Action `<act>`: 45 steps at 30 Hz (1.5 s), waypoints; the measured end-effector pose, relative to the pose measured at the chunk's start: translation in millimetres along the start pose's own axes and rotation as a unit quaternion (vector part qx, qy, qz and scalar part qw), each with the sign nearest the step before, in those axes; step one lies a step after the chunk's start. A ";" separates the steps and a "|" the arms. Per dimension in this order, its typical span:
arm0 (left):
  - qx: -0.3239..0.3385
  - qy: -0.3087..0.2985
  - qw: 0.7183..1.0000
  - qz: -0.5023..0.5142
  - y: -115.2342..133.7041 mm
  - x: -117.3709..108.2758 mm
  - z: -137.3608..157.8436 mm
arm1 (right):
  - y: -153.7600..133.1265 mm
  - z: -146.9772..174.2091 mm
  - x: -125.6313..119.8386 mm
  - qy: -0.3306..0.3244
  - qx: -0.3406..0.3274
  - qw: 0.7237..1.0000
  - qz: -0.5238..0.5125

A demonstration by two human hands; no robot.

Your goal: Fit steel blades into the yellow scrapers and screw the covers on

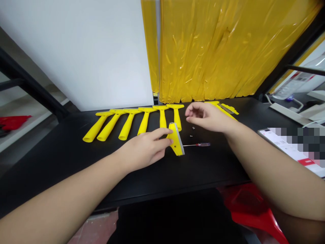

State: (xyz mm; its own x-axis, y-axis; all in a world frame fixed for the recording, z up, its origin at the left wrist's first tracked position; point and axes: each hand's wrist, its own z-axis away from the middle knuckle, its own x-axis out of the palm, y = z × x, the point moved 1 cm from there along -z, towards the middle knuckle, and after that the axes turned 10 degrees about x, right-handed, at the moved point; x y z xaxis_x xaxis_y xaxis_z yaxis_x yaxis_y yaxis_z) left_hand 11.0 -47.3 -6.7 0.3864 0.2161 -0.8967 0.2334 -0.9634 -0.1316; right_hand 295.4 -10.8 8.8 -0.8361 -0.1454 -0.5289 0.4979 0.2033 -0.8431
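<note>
My left hand (148, 145) pinches a yellow scraper head (175, 142) with a metal blade along its right edge, held just above the black tabletop. A small dark hole shows in the yellow plastic. To the right of it, my right hand (207, 117) hovers with loosely curled fingers, thumb a little apart, and nothing visible in them. Two small screws, one screw (193, 128) behind the other screw (191, 136), lie below my right hand. A small screwdriver (203, 144) with a clear handle rests on the table, its shaft pointing at the scraper head.
Several yellow scraper handles (124, 125) line the back left. More yellow scraper parts (230, 109) lie behind my right hand. A phone (284, 145) sits at the right, near a white rack (291, 113). A yellow plastic curtain (203, 51) and white panel (101, 51) stand behind.
</note>
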 end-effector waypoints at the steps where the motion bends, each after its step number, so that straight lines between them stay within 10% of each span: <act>1: -0.006 -0.001 1.000 0.005 -0.9 0.2 0.3 | 2.6 -0.5 -8.4 0.013 -0.005 0.997 0.078; 7: -0.017 -0.018 0.999 0.024 -1.7 -0.7 -0.4 | 16.9 -2.2 -26.7 -0.140 0.050 0.942 0.302; 45: -0.045 -0.023 0.997 0.050 -0.9 0.2 -1.8 | 14.2 -10.6 -1.4 -0.047 0.132 0.906 0.400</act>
State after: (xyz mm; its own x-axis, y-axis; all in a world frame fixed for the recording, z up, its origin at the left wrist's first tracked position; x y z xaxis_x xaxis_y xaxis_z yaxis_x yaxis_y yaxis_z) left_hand 12.4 -46.1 -5.9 0.3704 0.1090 -0.9225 0.2751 -0.9614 -0.0032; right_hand 301.2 2.5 -1.4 -0.1669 -0.1392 -0.9761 0.9838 0.0428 -0.1743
